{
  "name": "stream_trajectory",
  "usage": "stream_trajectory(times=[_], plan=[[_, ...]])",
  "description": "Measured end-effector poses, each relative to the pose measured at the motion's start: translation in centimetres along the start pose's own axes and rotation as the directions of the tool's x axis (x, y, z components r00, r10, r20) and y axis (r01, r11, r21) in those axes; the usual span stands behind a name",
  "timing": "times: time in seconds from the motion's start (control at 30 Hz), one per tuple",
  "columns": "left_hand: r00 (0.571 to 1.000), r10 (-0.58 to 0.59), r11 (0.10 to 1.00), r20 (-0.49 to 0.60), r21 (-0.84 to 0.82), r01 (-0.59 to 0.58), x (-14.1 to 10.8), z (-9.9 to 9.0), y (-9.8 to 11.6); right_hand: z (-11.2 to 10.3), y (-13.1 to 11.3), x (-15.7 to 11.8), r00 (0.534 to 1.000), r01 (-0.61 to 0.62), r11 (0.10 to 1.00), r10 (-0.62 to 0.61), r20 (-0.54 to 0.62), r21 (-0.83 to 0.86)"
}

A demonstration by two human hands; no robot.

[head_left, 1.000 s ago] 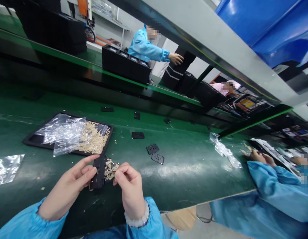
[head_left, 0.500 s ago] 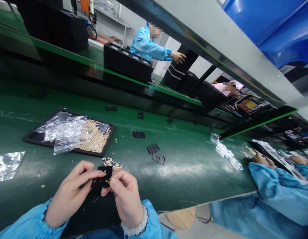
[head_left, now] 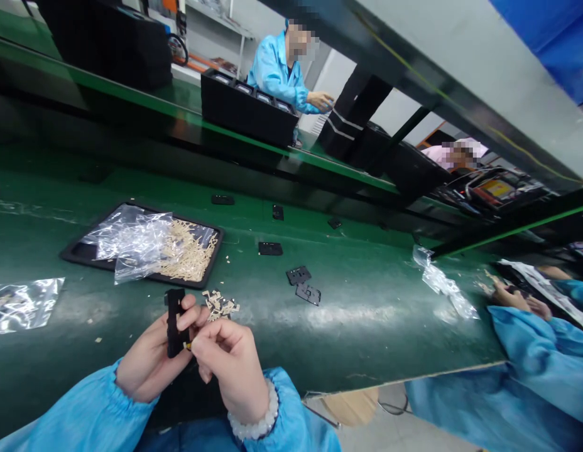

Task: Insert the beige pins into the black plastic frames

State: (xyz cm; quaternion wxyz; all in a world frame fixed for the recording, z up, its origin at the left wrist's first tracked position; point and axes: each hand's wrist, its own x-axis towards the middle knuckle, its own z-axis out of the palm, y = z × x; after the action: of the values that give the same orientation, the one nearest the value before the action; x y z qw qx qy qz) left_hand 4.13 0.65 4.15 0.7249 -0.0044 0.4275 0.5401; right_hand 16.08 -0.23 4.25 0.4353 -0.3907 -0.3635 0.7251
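Observation:
My left hand (head_left: 147, 361) is closed around a black plastic part (head_left: 175, 323), held tilted up on its edge above the bench. My right hand (head_left: 230, 358), with a beaded bracelet at the wrist, is pinched close against the part's lower side. A tiny yellowish bit shows at its fingertips; what it is I cannot make out. Just beyond the fingers lies a small heap of beige and dark pieces (head_left: 220, 306). Farther off, a black tray (head_left: 211, 270) holds many thin beige pieces (head_left: 190, 254) and clear plastic bags (head_left: 131, 235).
Flat black parts (head_left: 308, 294) lie scattered over the green bench (head_left: 357, 314). A clear bag (head_left: 25, 304) is at left, crumpled plastic (head_left: 445, 289) at right. A co-worker's blue sleeve (head_left: 531, 333) is at far right; another person (head_left: 277, 72) stands behind black bins (head_left: 247, 110).
The black part has turned from lying nearly flat to standing on edge in my left hand, whose fingers now wrap round it. My right hand stays pinched beside it. The view has shifted slightly.

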Motion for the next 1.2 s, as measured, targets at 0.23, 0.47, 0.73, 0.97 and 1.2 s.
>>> stream_trajectory(times=[0.23, 0.47, 0.73, 0.97, 1.2], plan=[[0.999, 0.007, 0.999, -0.036, 0.052, -0.005, 0.1, 0.7, 0.2, 0.5, -0.2, -0.1, 0.978, -0.168, 0.965, 0.138, 0.158, 0.202], [0.952, 0.227, 0.863, 0.206, 0.410, -0.295, -0.6, -1.6, 0.2, -0.6, -1.4, 0.5, 0.995, -0.093, 0.962, 0.099, -0.012, 0.257], [0.872, 0.386, 0.651, 0.302, 0.581, -0.489, -1.4, -3.1, -1.0, -0.5, -1.4, 0.7, 0.993, 0.000, 0.968, 0.030, -0.116, 0.249], [0.867, 0.415, 0.695, 0.277, 0.519, -0.498, -2.0, -2.3, -1.2, -0.3, -1.5, 0.5, 0.988, 0.010, 0.966, 0.031, -0.153, 0.257], [0.984, 0.123, 0.981, -0.129, 0.163, -0.101, -1.5, 1.2, 0.5, 0.0, -1.3, -0.4, 0.989, -0.034, 0.987, 0.056, -0.139, 0.160]])
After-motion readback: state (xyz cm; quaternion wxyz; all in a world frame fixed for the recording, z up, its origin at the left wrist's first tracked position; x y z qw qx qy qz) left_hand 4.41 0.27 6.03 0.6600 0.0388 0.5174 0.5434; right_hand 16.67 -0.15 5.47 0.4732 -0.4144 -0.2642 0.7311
